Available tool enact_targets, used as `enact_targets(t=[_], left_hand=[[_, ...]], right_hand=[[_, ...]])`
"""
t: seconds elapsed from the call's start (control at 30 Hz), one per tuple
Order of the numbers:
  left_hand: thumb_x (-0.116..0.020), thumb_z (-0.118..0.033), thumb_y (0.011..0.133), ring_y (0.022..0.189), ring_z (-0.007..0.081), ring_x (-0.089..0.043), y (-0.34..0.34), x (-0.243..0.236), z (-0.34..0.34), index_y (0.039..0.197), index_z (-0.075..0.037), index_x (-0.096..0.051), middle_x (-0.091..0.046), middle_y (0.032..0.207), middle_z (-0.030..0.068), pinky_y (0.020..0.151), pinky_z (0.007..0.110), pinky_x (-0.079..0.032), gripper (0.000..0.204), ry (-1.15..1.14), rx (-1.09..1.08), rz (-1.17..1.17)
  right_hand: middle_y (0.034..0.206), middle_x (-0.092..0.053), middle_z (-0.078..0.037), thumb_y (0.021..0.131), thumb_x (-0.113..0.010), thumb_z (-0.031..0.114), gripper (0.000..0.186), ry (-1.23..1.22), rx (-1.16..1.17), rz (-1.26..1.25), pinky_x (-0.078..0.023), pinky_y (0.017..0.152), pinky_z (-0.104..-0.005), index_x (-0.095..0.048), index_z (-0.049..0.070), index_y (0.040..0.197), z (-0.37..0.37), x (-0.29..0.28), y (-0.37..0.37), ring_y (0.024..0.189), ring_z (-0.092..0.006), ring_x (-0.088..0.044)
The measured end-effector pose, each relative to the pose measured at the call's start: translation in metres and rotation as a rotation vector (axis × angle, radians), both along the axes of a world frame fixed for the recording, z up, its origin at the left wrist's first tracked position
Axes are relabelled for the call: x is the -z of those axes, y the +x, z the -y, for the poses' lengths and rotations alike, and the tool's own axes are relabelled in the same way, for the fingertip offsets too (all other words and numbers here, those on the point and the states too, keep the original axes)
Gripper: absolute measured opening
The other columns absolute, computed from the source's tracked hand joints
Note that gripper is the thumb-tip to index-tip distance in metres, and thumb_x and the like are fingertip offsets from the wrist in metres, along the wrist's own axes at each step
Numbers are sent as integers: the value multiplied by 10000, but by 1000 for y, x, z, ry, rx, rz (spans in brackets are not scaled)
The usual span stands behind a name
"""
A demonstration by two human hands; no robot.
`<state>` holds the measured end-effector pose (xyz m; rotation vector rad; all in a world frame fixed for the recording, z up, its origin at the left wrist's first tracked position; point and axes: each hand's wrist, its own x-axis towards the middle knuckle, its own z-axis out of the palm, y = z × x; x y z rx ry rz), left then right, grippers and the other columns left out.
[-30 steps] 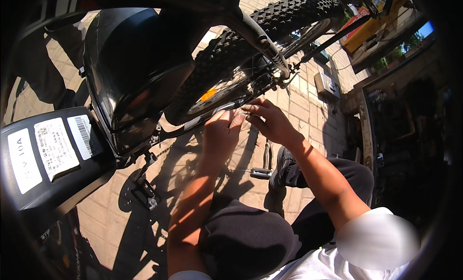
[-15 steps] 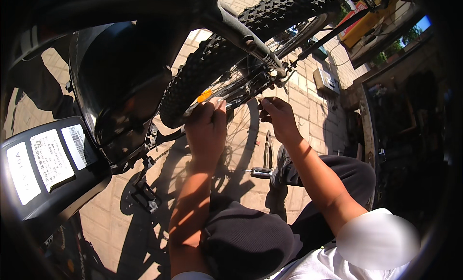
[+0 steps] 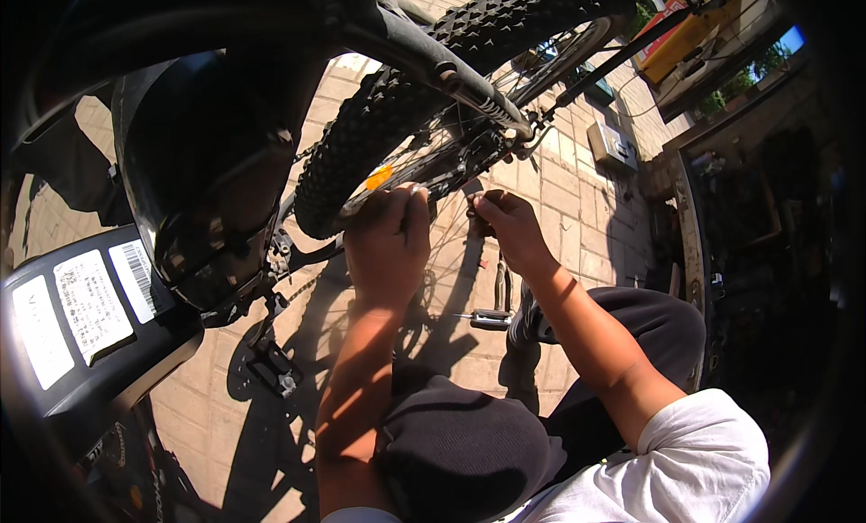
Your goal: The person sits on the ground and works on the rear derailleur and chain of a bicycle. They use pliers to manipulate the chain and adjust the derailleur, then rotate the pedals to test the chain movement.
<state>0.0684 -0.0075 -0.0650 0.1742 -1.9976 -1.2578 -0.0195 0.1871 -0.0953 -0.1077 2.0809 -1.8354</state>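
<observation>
A bicycle with a knobbly black tyre (image 3: 347, 144) stands in front of me, an orange reflector (image 3: 379, 177) among its spokes. My left hand (image 3: 388, 248) is closed at the wheel's lower side, beside the dark parts near the hub (image 3: 483, 151). Whatever its fingertips grip is hidden. To its right, my right hand (image 3: 510, 224) pinches thumb and fingers together; anything between them is too small to make out. Below the right hand, pliers (image 3: 502, 284) and a folding multi-tool (image 3: 489, 319) lie on the paving by my shoe.
A black battery case with white labels (image 3: 167, 298) juts in at the left, near a pedal (image 3: 273, 371). The grey frame tube (image 3: 424, 54) crosses above the wheel. A pale box (image 3: 613, 147) sits on brick paving (image 3: 564, 198), with a dark doorway at right.
My right hand has moved slightly left and down, nearer the left hand. The left hand has barely shifted. The bicycle sits a little further left in view.
</observation>
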Motion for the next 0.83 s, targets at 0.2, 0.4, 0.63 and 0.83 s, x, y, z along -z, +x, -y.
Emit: enact_targets(t=[0.2, 0.4, 0.63, 0.83], left_hand=[[-644, -112, 864, 626, 273, -581, -1, -8, 4, 865, -22, -653, -567, 694, 122, 574, 353, -455, 91, -154, -37, -64], [-617, -144, 881, 748, 295, -617, -21, -50, 6, 978, -61, -658, -617, 788, 129, 662, 361, -488, 134, -456, 267, 85], [-608, -197, 918, 702, 118, -572, -35, -29, 12, 1064, -33, -665, -627, 788, 38, 649, 260, -456, 227, 205, 595, 82], [-601, -240, 933, 672, 69, -521, -50, -3, -3, 1059, -74, -664, -579, 767, -24, 618, 242, -441, 218, 898, 644, 128]], right_hand=[[836, -630, -17, 932, -609, 190, 202, -26, -27, -9, -478, 656, -261, -641, 15, 1027, 8, -4, 4, 700, -96, -580], [811, -613, -19, 923, -611, 143, 197, -12, -40, -133, -461, 637, -239, -633, -6, 1050, 4, -26, 7, 684, -84, -546], [1018, -579, -117, 890, -596, 40, 277, 259, -166, -851, -495, 680, -282, -583, 23, 1167, 48, -61, 19, 765, -185, -586], [1096, -590, -163, 901, -581, 62, 318, 482, -242, -878, -490, 826, -356, -586, 82, 1219, 46, -54, -1, 1005, -330, -591]])
